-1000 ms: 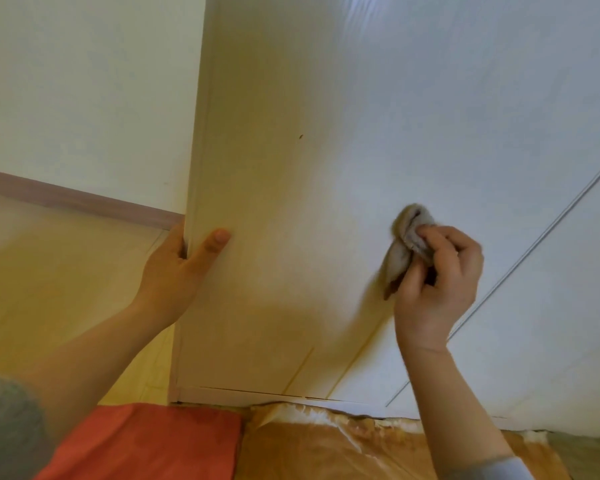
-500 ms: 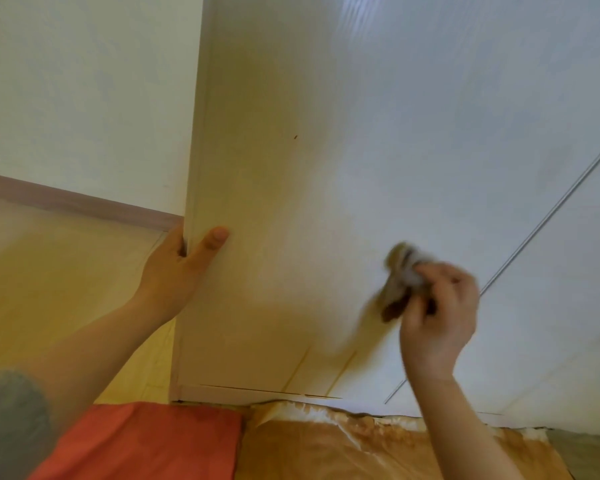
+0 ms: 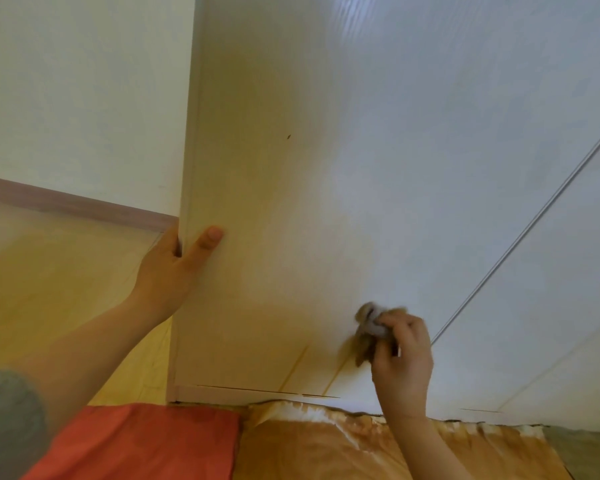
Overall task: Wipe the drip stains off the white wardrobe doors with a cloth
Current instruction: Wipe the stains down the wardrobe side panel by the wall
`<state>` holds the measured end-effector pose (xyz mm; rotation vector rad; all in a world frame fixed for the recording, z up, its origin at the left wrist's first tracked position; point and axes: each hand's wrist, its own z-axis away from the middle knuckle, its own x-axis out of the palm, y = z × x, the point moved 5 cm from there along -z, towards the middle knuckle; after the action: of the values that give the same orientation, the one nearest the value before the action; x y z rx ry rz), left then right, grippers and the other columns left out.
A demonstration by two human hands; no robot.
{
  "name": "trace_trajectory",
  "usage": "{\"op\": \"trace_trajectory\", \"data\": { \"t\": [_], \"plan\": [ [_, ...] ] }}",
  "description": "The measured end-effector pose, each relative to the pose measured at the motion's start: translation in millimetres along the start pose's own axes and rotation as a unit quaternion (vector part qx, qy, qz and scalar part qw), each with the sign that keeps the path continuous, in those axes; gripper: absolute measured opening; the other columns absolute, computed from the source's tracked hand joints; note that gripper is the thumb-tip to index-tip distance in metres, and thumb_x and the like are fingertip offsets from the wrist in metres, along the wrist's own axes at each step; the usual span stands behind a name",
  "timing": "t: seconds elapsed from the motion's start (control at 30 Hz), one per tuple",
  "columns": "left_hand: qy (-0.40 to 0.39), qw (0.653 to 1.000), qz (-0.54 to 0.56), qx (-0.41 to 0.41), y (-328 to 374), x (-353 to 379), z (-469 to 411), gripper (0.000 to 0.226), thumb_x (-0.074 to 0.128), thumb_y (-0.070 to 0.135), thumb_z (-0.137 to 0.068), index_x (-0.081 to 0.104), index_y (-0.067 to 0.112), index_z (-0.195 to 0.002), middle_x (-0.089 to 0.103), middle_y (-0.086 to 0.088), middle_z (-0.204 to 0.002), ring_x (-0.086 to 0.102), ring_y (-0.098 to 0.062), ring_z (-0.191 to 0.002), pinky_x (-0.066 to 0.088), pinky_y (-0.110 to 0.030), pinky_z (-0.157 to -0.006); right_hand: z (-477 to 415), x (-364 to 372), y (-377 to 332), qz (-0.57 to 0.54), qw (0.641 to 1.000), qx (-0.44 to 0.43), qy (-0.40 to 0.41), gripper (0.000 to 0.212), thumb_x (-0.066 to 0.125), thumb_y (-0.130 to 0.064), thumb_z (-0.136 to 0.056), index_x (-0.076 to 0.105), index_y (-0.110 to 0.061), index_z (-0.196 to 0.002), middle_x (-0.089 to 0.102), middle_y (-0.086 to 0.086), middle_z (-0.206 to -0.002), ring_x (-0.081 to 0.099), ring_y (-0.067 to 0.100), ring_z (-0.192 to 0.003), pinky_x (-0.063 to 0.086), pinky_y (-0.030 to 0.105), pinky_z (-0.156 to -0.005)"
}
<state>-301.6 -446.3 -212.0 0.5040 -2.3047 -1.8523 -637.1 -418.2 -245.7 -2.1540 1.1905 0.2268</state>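
A white wardrobe door (image 3: 361,168) is seen from low down and at a slant, filling most of the view; at the right it is divided from the next door by a thin seam (image 3: 520,237) that runs diagonally. To the left of the wardrobe a pale wall (image 3: 84,98) is bordered by a brownish skirting strip (image 3: 77,204) above a yellowish floor (image 3: 49,289). Along the foot of the wardrobe an orange-red fabric (image 3: 146,441) is laid at the left and a tan, brown-blotched sheet (image 3: 343,445) at the right, the sheet lying up against the wardrobe's base. A small dark speck (image 3: 288,136) is seen high on the door. Two yellowish drip stains (image 3: 297,367) are seen running down the lowest part of the door to its bottom edge, just below and left of the cloth (image 3: 369,327). The cloth, a crumpled brownish-grey wad, is pressed against the door low down, its lower part blurred. It is clamped in the grip of the right hand (image 3: 402,358), whose fingers are curled round it, the back of the hand being turned to the camera and the forearm raised from below. The door's left edge is clasped in the grip of the left hand (image 3: 168,271): the thumb is laid flat on the door's front, and the fingers are wrapped round the edge, hidden behind it. The left forearm is stretched up from the lower left, a grey sleeve (image 3: 7,420) being seen at the elbow.
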Motion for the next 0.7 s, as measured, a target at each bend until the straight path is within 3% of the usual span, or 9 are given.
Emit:
{"op": "trace_trajectory", "data": {
  "t": [0.07, 0.17, 0.23, 0.37, 0.47, 0.53, 0.63, 0.7],
  "plan": [
    [0.000, 1.000, -0.003, 0.001, -0.5, -0.1, -0.4, 0.076, 0.043, 0.087, -0.055, 0.056, 0.037, -0.111, 0.063, 0.019, -0.101, 0.060, -0.002, -0.090, 0.045, -0.023, -0.068, -28.6, -19.7, -14.9, -0.040, 0.993, 0.051, 0.094, 0.028, 0.060, 0.009, -0.084, 0.065, -0.014, -0.098, 0.055, -0.003, -0.102, 0.052, 0.002, -0.090, 0.043, 0.010, -0.075],
    [0.000, 1.000, -0.001, 0.000, -1.5, 0.3, -0.8, 0.066, 0.044, 0.088, -0.056, 0.055, 0.042, -0.102, 0.064, 0.017, -0.101, 0.061, -0.005, -0.091, 0.048, -0.026, -0.070, -69.3, -37.7, -24.3, -0.086, 0.969, 0.073, 0.219, 0.021, 0.056, -0.004, -0.087, 0.062, -0.010, -0.106, 0.052, -0.008, -0.101, 0.051, -0.002, -0.088, 0.041, 0.012, -0.071],
    [-0.004, 1.000, 0.007, -0.003, -1.0, 1.1, -0.2, 0.059, 0.045, 0.087, -0.056, 0.053, 0.046, -0.097, 0.064, 0.018, -0.100, 0.061, -0.004, -0.090, 0.048, -0.026, -0.071, -77.9, -37.7, -19.0, -0.081, 0.961, 0.085, 0.251, 0.023, 0.051, -0.006, -0.087, 0.059, -0.006, -0.109, 0.050, -0.006, -0.103, 0.050, 0.001, -0.089, 0.042, 0.018, -0.075],
    [-0.005, 1.000, 0.009, -0.007, -0.7, 1.4, 0.1, 0.062, 0.045, 0.087, -0.054, 0.053, 0.044, -0.098, 0.063, 0.018, -0.099, 0.060, -0.002, -0.089, 0.046, -0.024, -0.068, -47.0, -21.0, 14.8, -0.047, 0.944, 0.206, 0.253, 0.026, 0.046, -0.001, -0.093, 0.052, 0.001, -0.119, 0.048, 0.018, -0.119, 0.050, 0.024, -0.108, 0.044, 0.029, -0.091],
    [-0.006, 1.000, 0.013, -0.006, -1.2, 1.8, -0.4, 0.064, 0.045, 0.087, -0.054, 0.054, 0.043, -0.100, 0.064, 0.017, -0.100, 0.061, -0.003, -0.089, 0.047, -0.024, -0.068, -3.5, -6.0, 46.0, -0.035, 0.919, 0.333, 0.210, 0.025, 0.044, 0.001, -0.097, 0.051, -0.001, -0.121, 0.046, 0.018, -0.125, 0.051, 0.031, -0.110, 0.043, 0.032, -0.095],
    [-0.005, 1.000, 0.012, -0.007, -1.9, 0.7, -1.0, 0.067, 0.045, 0.088, -0.054, 0.055, 0.043, -0.104, 0.064, 0.018, -0.101, 0.061, -0.003, -0.091, 0.047, -0.025, -0.070, 19.1, 1.2, 60.6, -0.034, 0.905, 0.389, 0.172, 0.027, 0.044, 0.003, -0.096, 0.050, -0.002, -0.122, 0.047, 0.017, -0.125, 0.053, 0.034, -0.107, 0.047, 0.042, -0.095],
    [-0.013, 1.000, 0.007, -0.012, -3.9, 0.3, -1.4, 0.082, 0.046, 0.089, -0.054, 0.056, 0.037, -0.117, 0.064, 0.018, -0.104, 0.061, -0.004, -0.094, 0.047, -0.024, -0.071, 29.0, 1.3, 63.1, -0.034, 0.893, 0.421, 0.154, 0.028, 0.048, -0.001, -0.097, 0.051, -0.003, -0.125, 0.050, 0.018, -0.123, 0.054, 0.035, -0.108, 0.046, 0.042, -0.093],
    [-0.023, 0.999, 0.026, -0.020, -5.4, 0.1, -0.9, 0.078, 0.047, 0.088, -0.054, 0.057, 0.039, -0.113, 0.065, 0.016, -0.106, 0.063, -0.005, -0.096, 0.048, -0.026, -0.073, 22.3, -0.1, 46.7, -0.052, 0.914, 0.372, 0.153, 0.026, 0.051, -0.005, -0.097, 0.053, -0.004, -0.123, 0.051, 0.011, -0.119, 0.053, 0.026, -0.104, 0.044, 0.037, -0.092]
  ]
}}
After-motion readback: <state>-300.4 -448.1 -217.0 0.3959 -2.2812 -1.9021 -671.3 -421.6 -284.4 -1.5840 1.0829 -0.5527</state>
